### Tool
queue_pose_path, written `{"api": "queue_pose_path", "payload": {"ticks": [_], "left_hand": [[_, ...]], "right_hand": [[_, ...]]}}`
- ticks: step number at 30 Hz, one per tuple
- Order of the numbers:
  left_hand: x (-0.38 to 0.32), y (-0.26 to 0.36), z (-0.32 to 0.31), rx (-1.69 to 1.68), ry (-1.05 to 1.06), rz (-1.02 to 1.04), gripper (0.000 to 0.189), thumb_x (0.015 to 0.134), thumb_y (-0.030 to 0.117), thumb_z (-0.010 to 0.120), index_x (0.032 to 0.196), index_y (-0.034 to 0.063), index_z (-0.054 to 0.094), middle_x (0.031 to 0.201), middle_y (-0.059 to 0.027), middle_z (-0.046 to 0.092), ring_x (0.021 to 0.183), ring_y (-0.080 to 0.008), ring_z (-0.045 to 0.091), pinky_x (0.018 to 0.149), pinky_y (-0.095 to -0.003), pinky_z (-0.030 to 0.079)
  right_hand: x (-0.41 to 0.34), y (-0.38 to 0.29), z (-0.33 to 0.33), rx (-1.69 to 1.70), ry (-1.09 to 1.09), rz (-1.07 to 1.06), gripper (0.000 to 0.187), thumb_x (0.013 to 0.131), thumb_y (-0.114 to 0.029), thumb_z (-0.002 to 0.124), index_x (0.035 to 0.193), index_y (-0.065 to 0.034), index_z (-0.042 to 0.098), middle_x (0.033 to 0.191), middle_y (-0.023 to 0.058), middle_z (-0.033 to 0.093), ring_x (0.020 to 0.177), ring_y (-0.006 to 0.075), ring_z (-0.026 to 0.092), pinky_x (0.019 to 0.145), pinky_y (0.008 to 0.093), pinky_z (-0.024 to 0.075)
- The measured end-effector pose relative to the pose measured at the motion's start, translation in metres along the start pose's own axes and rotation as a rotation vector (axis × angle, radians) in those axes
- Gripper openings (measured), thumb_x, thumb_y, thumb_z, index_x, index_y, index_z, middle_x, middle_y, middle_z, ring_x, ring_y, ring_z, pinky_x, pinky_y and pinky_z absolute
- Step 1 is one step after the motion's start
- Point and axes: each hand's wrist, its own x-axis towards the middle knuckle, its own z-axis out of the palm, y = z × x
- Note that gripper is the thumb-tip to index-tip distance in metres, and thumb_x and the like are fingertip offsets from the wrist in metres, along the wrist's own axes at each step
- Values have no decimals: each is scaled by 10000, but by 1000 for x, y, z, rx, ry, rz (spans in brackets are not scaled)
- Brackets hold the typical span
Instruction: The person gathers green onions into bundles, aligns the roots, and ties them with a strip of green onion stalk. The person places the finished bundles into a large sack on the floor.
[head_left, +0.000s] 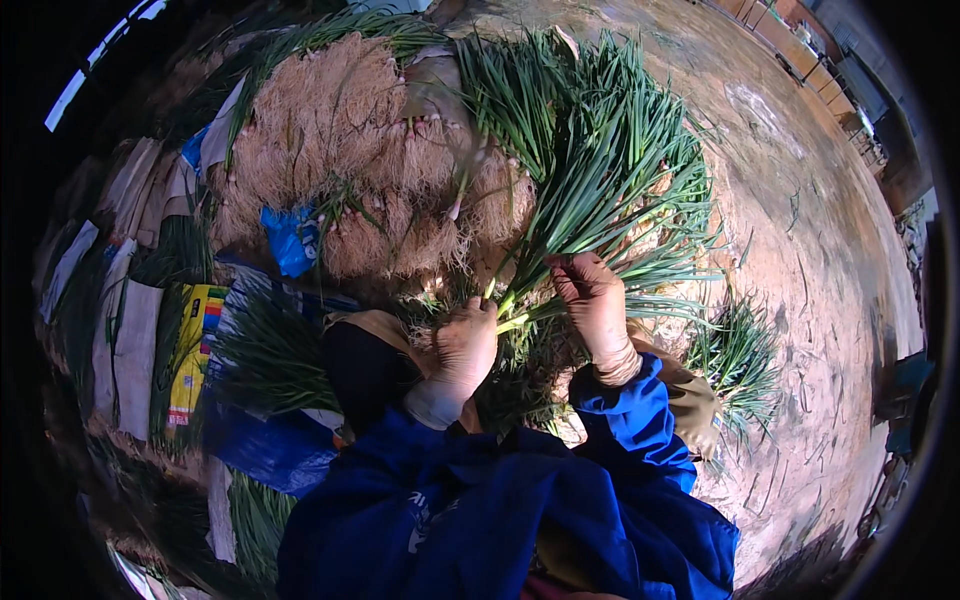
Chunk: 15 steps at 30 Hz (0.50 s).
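My left hand (466, 341) grips a small bunch of green garlic by its pale stalks. The bunch's long green leaves (577, 214) fan away from me, up and to the right. Against the right side of these leaves, my right hand (596, 304) has its fingers curled; whether they pinch a leaf is hidden. Beyond my hands lies a pile of more green garlic, its tangled tan roots (322, 112) turned towards me. One single garlic plant with a pale bulb (455, 208) lies on the roots.
Blue plastic (291, 238) lies by the root pile. At left are a yellow printed sack (187, 352), pale sacking strips (135, 360), a blue tarp (274, 446) and more leaves (270, 356). Loose leaves (739, 360) lie on the earthen-coloured floor (817, 300) at right.
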Motion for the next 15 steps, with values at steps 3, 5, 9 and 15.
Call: {"api": "queue_pose_path", "payload": {"ticks": [3, 5, 9, 15], "left_hand": [[6, 4, -6, 111, -51, 10, 202, 778, 156, 595, 967, 84, 592, 962, -75, 584, 835, -268, 611, 659, -380, 516], [9, 2, 4, 169, -45, 36, 194, 793, 151, 567, 973, 84, 593, 967, -67, 584, 865, -260, 610, 669, -383, 520], [10, 5, 9, 75, 12, 84, 208, 753, 132, 581, 950, 75, 620, 987, -90, 612, 815, -263, 611, 593, -402, 508], [9, -8, 20, -207, -48, -31, 239, 792, 163, 605, 980, 17, 583, 764, -157, 634, 696, -319, 653, 593, -451, 509]], "right_hand": [[39, 3, 36, -928, -17, -223, 294, 719, -290, 690, 864, -35, 676, 796, 126, 638, 753, 288, 625, 647, 388, 459], [56, 27, 56, -1087, -299, -76, 263, 704, -323, 645, 764, -71, 685, 781, 118, 638, 739, 272, 623, 604, 412, 432], [40, 38, 64, -988, -96, -222, 170, 714, -171, 624, 847, -72, 659, 747, 120, 644, 713, 287, 629, 590, 395, 461], [-6, -17, 64, 117, -123, 40, 134, 897, -169, 585, 870, -38, 594, 659, 95, 580, 585, 240, 546, 566, 309, 453]]}}
